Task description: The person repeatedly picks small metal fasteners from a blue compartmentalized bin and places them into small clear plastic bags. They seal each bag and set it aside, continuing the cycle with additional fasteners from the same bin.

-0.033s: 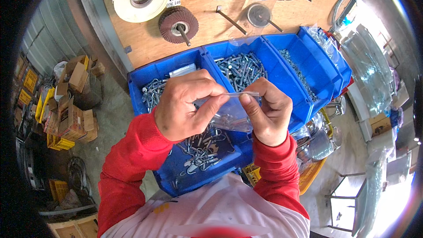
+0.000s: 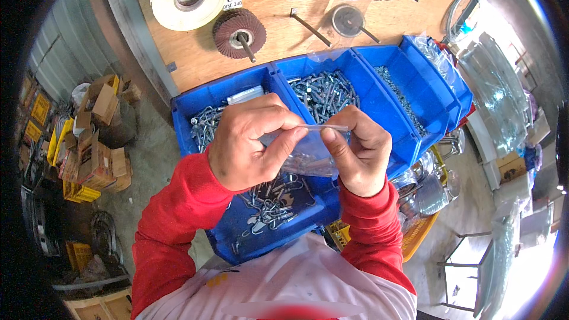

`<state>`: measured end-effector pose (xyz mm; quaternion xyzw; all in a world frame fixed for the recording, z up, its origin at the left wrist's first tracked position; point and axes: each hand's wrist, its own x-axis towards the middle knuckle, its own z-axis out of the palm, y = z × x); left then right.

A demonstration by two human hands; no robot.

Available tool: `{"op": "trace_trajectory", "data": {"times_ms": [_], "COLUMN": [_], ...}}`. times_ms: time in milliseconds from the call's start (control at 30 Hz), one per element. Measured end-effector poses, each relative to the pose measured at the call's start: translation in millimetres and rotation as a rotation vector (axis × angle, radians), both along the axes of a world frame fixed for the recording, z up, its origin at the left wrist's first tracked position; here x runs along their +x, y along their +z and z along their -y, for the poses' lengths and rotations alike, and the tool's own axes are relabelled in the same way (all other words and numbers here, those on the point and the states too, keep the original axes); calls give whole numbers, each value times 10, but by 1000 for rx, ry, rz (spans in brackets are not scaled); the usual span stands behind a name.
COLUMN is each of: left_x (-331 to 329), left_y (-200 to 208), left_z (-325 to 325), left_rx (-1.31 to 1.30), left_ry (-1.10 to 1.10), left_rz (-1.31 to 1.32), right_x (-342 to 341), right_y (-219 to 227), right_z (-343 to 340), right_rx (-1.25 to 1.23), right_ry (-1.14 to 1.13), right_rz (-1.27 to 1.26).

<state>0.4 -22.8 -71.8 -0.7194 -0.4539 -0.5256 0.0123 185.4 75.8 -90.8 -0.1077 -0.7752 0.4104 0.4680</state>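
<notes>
Both hands are in front of my chest, over the blue bins, pinching the top edge of a small clear plastic bag (image 2: 317,166). My left hand (image 2: 252,142) grips one end of that edge between thumb and forefinger. The other end is pinched by my right hand (image 2: 363,153) in the same way. Small metal pieces seem to lie inside the bag, too blurred to name. Beneath the hands, a near blue bin (image 2: 237,244) holds loose metal hooks (image 2: 269,207). Just beyond them, bolts (image 2: 323,92) fill another compartment.
Metal fasteners (image 2: 204,123) lie in the left bin, small screws (image 2: 400,95) in a right one. Behind stands a wooden board (image 2: 284,29) with rods carrying abrasive discs (image 2: 240,32). Cardboard boxes (image 2: 95,154) are on the floor at left; a yellow crate (image 2: 419,236) sits low at right.
My right hand has shifted very slightly left with its end of the bag's edge. Otherwise the scene looks the same.
</notes>
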Motion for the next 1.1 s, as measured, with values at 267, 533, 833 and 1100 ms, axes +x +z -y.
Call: {"op": "trace_trajectory", "data": {"times_ms": [267,533,833,1100], "left_x": [-29,-190,-215,-116], "left_y": [-61,-92,-170,-160], "left_z": [-14,115,59,88], "left_rx": [-93,-205,-179,-110], "left_ry": [-28,15,16,14], "left_rz": [24,120,145,113], "right_x": [-35,131,207,299], "right_y": [-51,12,-61,-106], "right_z": [-6,-56,-160,-61], "right_rx": [198,-59,-19,-34], "right_ry": [-115,-96,-124,-167], "right_rz": [27,119,80,61]}}
